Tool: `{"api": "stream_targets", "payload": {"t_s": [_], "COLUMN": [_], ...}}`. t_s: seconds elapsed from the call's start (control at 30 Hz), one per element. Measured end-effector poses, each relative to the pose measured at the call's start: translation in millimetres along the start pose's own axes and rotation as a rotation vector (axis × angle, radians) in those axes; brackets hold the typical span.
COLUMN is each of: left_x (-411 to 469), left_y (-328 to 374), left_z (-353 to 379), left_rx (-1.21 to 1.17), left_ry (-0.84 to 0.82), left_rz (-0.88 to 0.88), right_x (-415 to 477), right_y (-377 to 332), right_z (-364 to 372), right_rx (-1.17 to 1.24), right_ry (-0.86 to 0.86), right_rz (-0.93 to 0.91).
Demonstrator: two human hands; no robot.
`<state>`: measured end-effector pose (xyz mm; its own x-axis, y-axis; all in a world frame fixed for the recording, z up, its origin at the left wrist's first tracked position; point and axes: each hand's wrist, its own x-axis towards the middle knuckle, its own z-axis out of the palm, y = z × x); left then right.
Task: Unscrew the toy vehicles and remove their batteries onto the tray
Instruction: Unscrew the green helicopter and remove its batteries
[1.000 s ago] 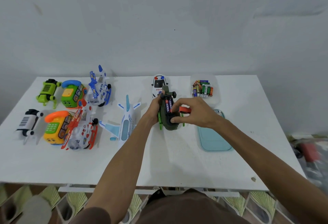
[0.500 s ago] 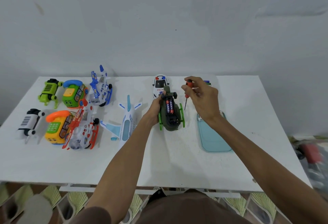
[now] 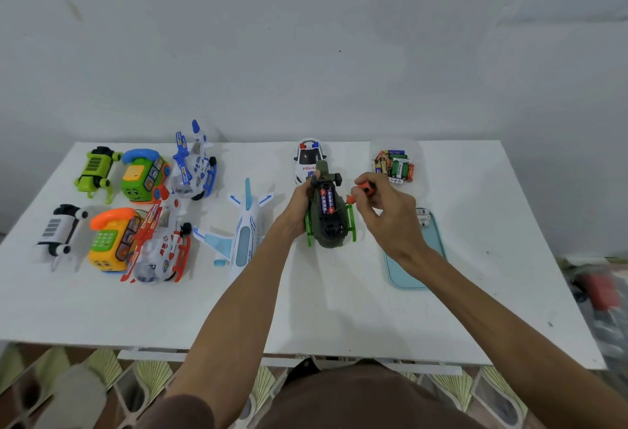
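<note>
Your left hand grips green helicopter belly-up, steadying it | right hand pinches screwdriver beside it, likely to pry batteries

One wide-angle camera, worn on your head, looks forward and down across the white surface from its near edge, close in; the wall beyond its far edge fills the upper frame.

Right grip lowered, screwdriver swung from upright to slanted (tip now beside green helicopter).
</note>
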<state>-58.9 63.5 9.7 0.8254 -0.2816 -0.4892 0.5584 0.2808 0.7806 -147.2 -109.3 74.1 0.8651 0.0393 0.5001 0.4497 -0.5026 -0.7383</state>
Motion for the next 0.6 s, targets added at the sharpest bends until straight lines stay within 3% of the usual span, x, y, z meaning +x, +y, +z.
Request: {"api": "stream_targets", "payload": {"t_s": [0.3, 0.6], "left_x": [2.2, -0.1], "left_y": [-0.4, 0.1], "left_z": [0.7, 2.3], "left_rx": [0.018, 0.004], "left_ry": [0.065, 0.05], "left_rz": [-0.001, 0.003], "right_x": [-18.5, -21.2], "right_y": [6.4, 11.5], "right_z": [4.5, 3.2], "right_rx": [-0.272, -0.224], "right_ry": [-0.126, -0.071], "right_rz": [-0.322, -0.216]}}
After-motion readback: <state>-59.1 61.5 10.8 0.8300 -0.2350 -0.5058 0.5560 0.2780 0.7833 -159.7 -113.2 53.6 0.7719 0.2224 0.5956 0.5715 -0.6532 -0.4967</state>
